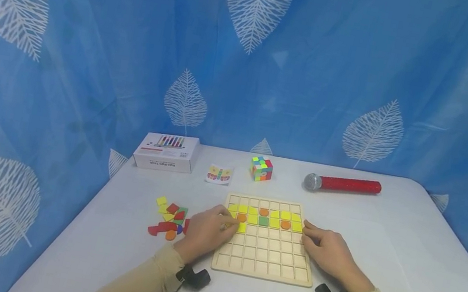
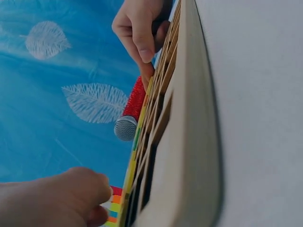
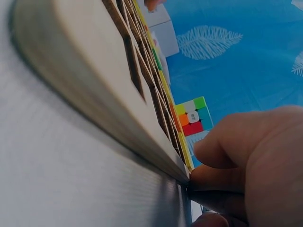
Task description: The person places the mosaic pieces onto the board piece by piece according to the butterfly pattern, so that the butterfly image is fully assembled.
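Observation:
A wooden grid board (image 1: 264, 269) lies flat on the table, with yellow, orange and green tiles in its upper rows. Over the board's left side is my left hand (image 1: 211, 228), its fingertips beside a yellow tile (image 1: 242, 228) and an orange round tile (image 1: 241, 218). Whether those fingers pinch a tile is hidden. My right hand (image 1: 330, 252) touches the board's right edge with its fingertips, near the end of the tiled row. In the right wrist view its thumb (image 3: 213, 146) stays apart from the board.
Loose coloured pieces (image 1: 168, 227) lie left of the board. Behind it are a white box (image 1: 166, 152), a picture card (image 1: 219, 174), a puzzle cube (image 1: 261, 169) and a red microphone (image 1: 349, 185). A blue leaf-patterned curtain (image 1: 307, 101) encloses the table (image 1: 392, 236).

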`<state>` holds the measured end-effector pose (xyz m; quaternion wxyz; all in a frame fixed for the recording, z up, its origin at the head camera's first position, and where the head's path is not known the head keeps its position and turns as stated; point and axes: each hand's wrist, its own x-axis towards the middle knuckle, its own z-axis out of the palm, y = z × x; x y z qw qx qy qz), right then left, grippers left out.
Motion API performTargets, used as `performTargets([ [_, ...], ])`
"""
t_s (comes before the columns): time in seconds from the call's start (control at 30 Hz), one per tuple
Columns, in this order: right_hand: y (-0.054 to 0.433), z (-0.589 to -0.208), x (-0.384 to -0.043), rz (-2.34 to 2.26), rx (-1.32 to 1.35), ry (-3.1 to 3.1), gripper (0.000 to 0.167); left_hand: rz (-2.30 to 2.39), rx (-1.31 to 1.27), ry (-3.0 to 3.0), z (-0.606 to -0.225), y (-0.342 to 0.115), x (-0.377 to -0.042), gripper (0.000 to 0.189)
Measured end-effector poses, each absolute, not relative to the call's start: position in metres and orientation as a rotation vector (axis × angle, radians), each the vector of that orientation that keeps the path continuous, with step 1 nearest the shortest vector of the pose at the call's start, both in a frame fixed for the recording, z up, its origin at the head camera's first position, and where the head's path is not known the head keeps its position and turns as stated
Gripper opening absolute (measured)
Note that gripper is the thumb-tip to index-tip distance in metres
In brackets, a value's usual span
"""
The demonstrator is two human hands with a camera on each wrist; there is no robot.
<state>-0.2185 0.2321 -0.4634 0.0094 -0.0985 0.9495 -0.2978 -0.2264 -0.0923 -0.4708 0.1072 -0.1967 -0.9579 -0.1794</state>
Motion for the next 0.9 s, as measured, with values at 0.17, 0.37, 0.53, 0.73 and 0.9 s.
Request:
performTargets([
  [0.17, 0.231, -0.464, -0.217, -0.945, -0.339, 2.973, 0.041, -0.414, -0.681, -2.793, -0.47, -0.098, -0.215, 0.02],
  [0.37, 0.23, -0.465, -0.218, -0.928, -0.327, 2.967, 0.041, -0.35, -0.753, -2.792, -0.471, -0.1, -0.21, 0.024],
  [0.53, 0.229, -0.464, -0.218, -0.912, -0.325, 2.967, 0.042, -0.305, -0.776, -2.776, -0.471, -0.099, -0.209, 0.026],
  [0.73, 0.231, -0.463, -0.218, -0.913, -0.334, 2.976, 0.042, -0.284, -0.799, -2.774, -0.468, -0.098, -0.209, 0.03],
  [0.9, 0.232, -0.463, -0.216, -0.902, -0.303, 2.962, 0.044, -0.401, -0.667, -2.693, -0.463, -0.102, -0.207, 0.023],
])
